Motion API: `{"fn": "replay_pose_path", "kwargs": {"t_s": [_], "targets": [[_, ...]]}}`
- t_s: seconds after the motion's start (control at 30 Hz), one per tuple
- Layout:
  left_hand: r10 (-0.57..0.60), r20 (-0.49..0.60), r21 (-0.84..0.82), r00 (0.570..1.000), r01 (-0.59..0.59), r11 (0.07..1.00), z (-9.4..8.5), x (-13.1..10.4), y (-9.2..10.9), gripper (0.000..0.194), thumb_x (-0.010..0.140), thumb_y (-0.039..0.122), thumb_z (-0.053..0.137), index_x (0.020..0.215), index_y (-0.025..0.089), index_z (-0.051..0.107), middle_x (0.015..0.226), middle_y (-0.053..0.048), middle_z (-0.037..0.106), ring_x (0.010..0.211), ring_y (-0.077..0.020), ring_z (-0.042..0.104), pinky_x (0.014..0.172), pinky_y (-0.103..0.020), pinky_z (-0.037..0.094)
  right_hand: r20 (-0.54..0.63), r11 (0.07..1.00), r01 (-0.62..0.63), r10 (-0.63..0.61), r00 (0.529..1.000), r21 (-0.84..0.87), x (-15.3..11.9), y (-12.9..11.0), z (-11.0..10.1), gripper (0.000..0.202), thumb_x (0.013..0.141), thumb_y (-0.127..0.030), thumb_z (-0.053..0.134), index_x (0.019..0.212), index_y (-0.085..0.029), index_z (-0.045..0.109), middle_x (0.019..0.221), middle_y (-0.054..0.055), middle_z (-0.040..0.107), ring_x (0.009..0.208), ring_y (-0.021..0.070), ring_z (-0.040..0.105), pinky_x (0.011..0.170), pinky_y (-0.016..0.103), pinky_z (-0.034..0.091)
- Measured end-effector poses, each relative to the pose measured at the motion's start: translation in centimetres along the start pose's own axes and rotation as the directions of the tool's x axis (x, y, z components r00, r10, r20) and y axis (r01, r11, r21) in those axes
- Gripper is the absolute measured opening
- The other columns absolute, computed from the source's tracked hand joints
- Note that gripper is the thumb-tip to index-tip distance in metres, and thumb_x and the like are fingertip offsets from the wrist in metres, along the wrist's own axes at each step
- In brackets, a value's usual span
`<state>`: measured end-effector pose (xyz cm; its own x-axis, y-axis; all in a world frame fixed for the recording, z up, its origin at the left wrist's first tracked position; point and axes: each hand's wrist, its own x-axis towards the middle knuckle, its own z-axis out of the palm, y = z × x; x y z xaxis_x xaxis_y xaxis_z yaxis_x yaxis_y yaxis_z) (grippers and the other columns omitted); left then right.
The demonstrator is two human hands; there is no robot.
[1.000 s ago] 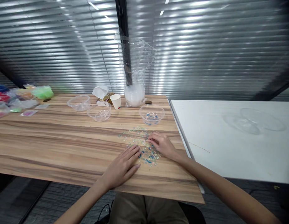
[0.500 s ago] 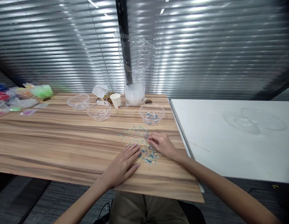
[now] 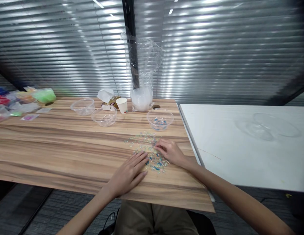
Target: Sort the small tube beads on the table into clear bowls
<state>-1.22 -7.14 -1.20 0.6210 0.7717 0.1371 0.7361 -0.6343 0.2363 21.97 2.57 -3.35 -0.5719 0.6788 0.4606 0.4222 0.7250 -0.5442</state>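
Small tube-shaped beads (image 3: pixel 159 165), clear, yellowish and blue, lie scattered over the wooden table (image 3: pixel 68 153) in front of me. My left hand (image 3: pixel 128 173) rests flat at the near left edge of the scatter, fingers stretched out and touching some beads. Over the right side of the beads is my right hand (image 3: pixel 171 152), its thumb and fingertips pinched together. Whatever is between those fingertips is too small to make out. Just beyond the scatter stands a clear plastic bowl (image 3: pixel 160 110) with blue beads (image 3: pixel 160 122) in it.
Two more clear bowls (image 3: pixel 82 111) (image 3: pixel 104 122) stand farther left. A paper cup (image 3: pixel 122 105), a tissue pack (image 3: pixel 105 96) and a plastic bag of white bowls (image 3: pixel 141 98) are at the back. Coloured packets (image 3: pixel 44 95) lie far left. A white table (image 3: pixel 240 156) adjoins on the right, with clear lids (image 3: pixel 277 125).
My right hand has shifted very slightly to the left over the beads, still pinched. My left hand has stayed in place.
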Motion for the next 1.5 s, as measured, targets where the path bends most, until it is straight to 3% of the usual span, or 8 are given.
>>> {"fn": "replay_pose_path", "kwargs": {"t_s": [1.5], "targets": [[0.007, -0.031, -0.015, 0.999, -0.008, 1.0, 0.02, -0.01, 0.04, 0.047, 0.098, 0.031, 0.043, 0.143, 0.021, 0.035, 0.15, -0.007, 0.033, 0.139, -0.0225, 0.03, 0.113, -0.043, 0.033, 0.007, 1.0, -0.006, 0.006, 1.0, 0.003, 0.04, -0.12, -0.12, 0.019, 0.095, -0.023, 0.051, 0.083, -0.019, 0.065, 0.078, 0.004, 0.064, 0.071, 0.0173, 0.058, 0.067, 0.028, 0.044]]}}
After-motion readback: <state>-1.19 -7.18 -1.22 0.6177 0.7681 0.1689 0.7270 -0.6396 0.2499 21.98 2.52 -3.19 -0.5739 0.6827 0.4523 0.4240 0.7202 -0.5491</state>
